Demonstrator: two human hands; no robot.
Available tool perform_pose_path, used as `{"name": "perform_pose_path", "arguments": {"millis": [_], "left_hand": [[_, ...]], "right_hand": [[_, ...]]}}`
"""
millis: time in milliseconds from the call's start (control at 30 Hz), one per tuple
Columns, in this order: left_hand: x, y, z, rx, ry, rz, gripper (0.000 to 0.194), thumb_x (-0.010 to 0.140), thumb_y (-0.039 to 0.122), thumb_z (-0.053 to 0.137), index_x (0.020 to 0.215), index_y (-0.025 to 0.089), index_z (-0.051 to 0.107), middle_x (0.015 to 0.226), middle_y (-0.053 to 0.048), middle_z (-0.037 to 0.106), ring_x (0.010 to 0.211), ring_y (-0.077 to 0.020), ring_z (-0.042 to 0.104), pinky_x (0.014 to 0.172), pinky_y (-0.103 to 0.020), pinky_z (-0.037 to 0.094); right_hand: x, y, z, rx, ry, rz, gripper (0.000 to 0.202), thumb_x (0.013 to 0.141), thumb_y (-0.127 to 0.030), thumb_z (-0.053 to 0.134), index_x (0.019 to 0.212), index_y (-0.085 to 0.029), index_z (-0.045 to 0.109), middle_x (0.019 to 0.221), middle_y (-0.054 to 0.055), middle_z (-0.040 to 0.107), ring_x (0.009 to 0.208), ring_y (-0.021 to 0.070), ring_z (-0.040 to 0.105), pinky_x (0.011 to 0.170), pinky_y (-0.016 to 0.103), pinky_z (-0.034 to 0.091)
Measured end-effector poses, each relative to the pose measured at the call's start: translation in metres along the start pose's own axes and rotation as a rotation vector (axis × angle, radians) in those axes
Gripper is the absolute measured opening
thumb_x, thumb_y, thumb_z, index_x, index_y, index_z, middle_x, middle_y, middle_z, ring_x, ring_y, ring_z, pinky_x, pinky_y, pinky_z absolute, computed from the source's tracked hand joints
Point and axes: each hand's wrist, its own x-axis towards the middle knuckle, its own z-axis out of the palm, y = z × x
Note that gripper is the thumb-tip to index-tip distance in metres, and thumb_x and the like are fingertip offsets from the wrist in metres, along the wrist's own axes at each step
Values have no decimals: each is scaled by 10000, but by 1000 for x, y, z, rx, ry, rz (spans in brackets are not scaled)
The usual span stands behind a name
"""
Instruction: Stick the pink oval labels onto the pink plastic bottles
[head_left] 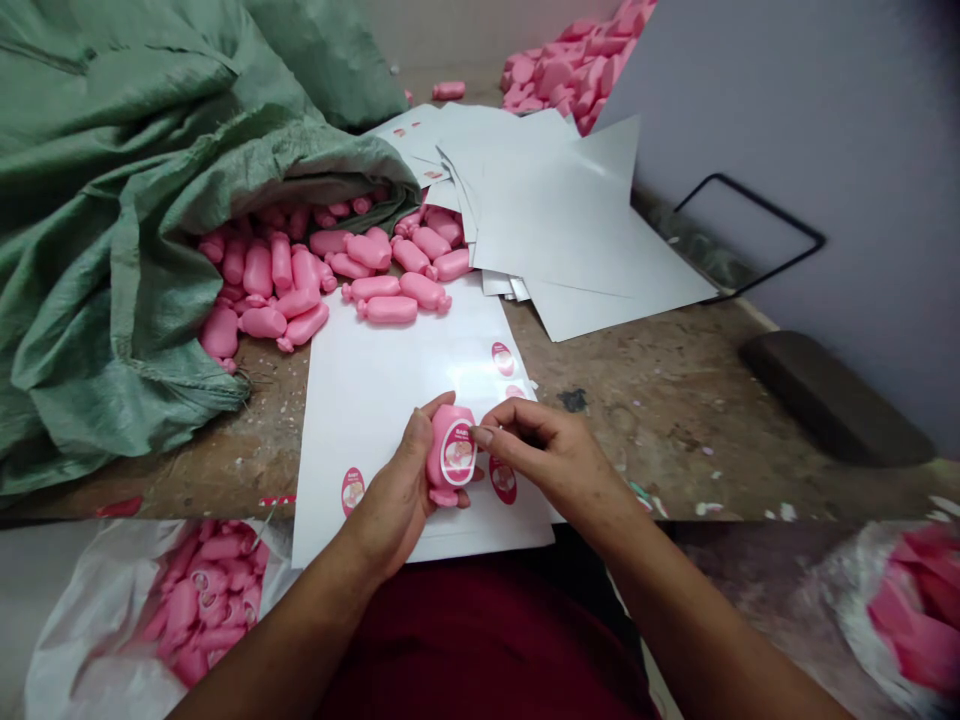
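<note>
A small pink bottle [442, 450] lies in my left hand [405, 480], its narrow capped end toward me. On its face is an oval red and white label [458, 452]. The thumb and fingertip of my right hand [536, 440] are pinched together at the label's upper right edge. Beneath both hands lies a white sticker sheet [390, 390] with a few oval labels left on it, one [352, 490] beside my left wrist and another [502, 480] under my right hand.
Pink bottles [285, 280] spill from a green sack [150, 180] at the left. White sheets [555, 220] are piled behind. A dark block [832, 395] lies at the right. Below the table edge, a white bag [97, 620] holds labelled bottles; another bag [862, 590] is at the lower right.
</note>
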Motion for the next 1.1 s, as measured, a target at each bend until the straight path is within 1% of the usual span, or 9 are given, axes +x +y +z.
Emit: {"name": "perform_pose_path", "arguments": {"millis": [167, 333, 633, 767, 867, 1000, 1100], "left_hand": [[0, -1, 0, 9, 1, 0, 605, 890, 658, 527, 1370, 290, 546, 1280, -102, 569, 906, -172, 564, 635, -250, 508], [1, -2, 0, 19, 2, 12, 619, 862, 664, 572, 1365, 305, 546, 1294, -97, 563, 924, -176, 567, 635, -247, 500], [3, -3, 0, 11, 6, 19, 565, 875, 645, 571, 1329, 309, 563, 1225, -82, 588, 898, -168, 567, 631, -243, 478], [2, -3, 1, -39, 6, 13, 465, 911, 549, 580, 1304, 301, 569, 1120, -68, 602, 834, -153, 566, 618, -241, 472], [2, -3, 1, -60, -5, 2, 400, 959, 492, 519, 1303, 295, 566, 1084, -68, 605, 800, -146, 569, 611, -240, 477], [3, -2, 2, -85, -17, -10, 355, 985, 449, 478, 1285, 286, 574, 1097, -72, 615, 789, -137, 570, 606, -233, 477], [4, -3, 2, -93, -6, -9, 367, 979, 478, 482, 1279, 291, 583, 1113, -72, 630, 791, -139, 580, 601, -232, 475]], "right_hand": [[0, 1, 0, -26, 10, 1, 399, 761, -584, 733, 714, -209, 608, 507, -48, 572, 420, 114, 517, 474, 263, 385], [1, 4, 0, -38, 13, 4, 378, 781, -569, 713, 715, -213, 602, 505, -50, 567, 420, 116, 518, 476, 264, 383], [4, 8, 1, -30, 30, -6, 375, 776, -561, 719, 716, -207, 609, 526, -50, 560, 447, 107, 508, 485, 256, 395], [4, 7, 1, 48, -14, -5, 399, 758, -579, 729, 700, -206, 601, 529, -49, 562, 434, 102, 499, 468, 252, 390], [4, 4, 1, 100, -29, 17, 408, 737, -585, 744, 696, -204, 604, 522, -53, 557, 413, 96, 492, 452, 249, 382], [4, -1, 1, 116, -18, 29, 417, 708, -588, 762, 678, -201, 609, 528, -57, 552, 386, 78, 457, 403, 235, 333], [4, 0, 1, 101, -10, 18, 418, 712, -588, 761, 676, -201, 608, 527, -58, 547, 389, 76, 449, 403, 234, 325]]}}
